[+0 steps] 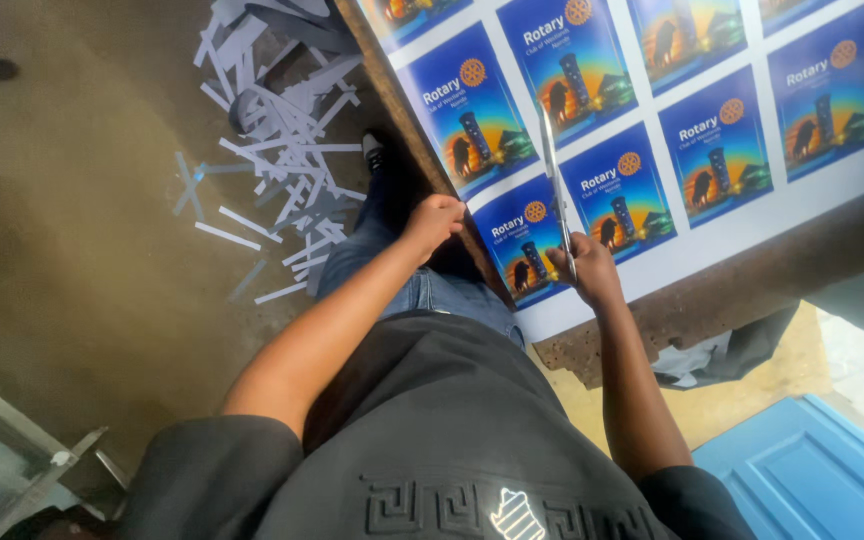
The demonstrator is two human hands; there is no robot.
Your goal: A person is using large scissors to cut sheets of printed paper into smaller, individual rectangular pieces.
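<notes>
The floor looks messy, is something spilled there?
Yes. A heap of pale paper strips lies scattered on the brown floor, left of the table. They look like offcuts. The right hand holds scissors over the printed sheet.

A: How many items of each kind appear?

B: One printed sheet [652, 140] bearing ten visible blue panels, some cut off by the frame edge; one pair of scissors [555, 190]; two hands; one pile of paper strips [272, 140], too tangled to count.
</notes>
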